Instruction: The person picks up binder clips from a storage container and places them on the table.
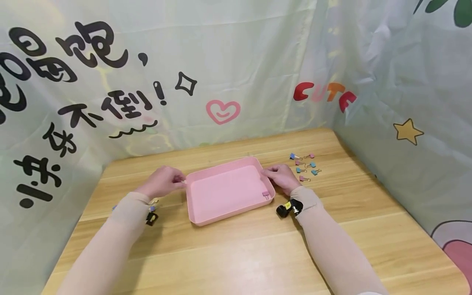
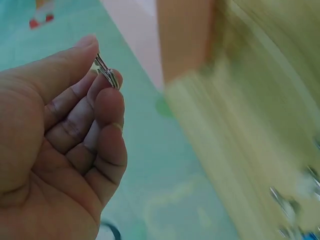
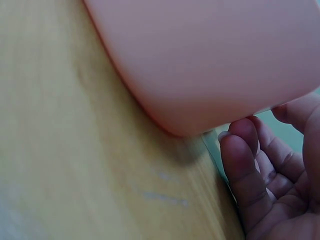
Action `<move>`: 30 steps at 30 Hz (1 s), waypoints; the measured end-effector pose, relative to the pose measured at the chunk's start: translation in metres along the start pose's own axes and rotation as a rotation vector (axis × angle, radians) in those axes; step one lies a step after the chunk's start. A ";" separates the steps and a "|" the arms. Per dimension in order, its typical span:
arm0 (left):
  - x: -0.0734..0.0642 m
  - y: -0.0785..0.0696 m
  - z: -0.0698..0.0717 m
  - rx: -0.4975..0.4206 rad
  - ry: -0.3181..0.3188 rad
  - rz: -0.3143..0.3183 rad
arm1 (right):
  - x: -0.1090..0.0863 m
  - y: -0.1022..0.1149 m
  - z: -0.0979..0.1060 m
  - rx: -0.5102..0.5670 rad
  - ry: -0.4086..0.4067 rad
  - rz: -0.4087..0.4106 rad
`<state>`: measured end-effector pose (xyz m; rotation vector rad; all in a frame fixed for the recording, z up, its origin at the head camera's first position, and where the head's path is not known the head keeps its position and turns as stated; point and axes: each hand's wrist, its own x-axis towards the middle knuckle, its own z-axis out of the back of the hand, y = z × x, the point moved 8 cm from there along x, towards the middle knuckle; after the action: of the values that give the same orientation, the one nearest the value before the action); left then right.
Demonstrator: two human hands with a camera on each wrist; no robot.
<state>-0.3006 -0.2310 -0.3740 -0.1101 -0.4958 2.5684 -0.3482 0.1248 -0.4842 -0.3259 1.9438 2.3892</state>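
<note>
A pink rectangular tray [image 1: 225, 188] sits between the two hands, with a pink binder clip [image 1: 266, 194] inside its right end. My left hand [image 1: 162, 181] is at the tray's left end, fingertips close by the rim. In the left wrist view its thumb and fingers pinch a binder clip [image 2: 107, 73], of which only silver wire handles show; the clip's body is hidden. At the opposite end my right hand [image 1: 282, 177] grips the tray's rim, the thumb over the edge. Seen from the right wrist, its fingers [image 3: 245, 165] lie against the outside of the tray.
Several blue, teal and pink binder clips [image 1: 300, 170] lie right of the right hand. More clips [image 1: 154, 202] are partly hidden by the left wrist. The wooden table [image 1: 236, 254] meets printed curtains [image 1: 258, 53] at the back and right.
</note>
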 end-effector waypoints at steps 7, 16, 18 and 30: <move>-0.062 0.055 0.015 -0.028 -0.050 0.184 | 0.001 -0.001 0.000 0.020 0.005 -0.007; -0.138 0.108 0.006 -0.012 -0.075 0.313 | 0.002 -0.003 -0.001 0.018 0.006 -0.002; -0.150 0.115 0.003 0.008 -0.083 0.331 | 0.002 -0.003 0.000 0.021 0.006 -0.003; -0.177 0.132 -0.024 0.052 -0.035 0.381 | 0.003 -0.004 -0.001 0.021 0.007 0.007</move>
<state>-0.2061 -0.4182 -0.4475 -0.1550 -0.4563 2.9575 -0.3508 0.1245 -0.4884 -0.3274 1.9752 2.3728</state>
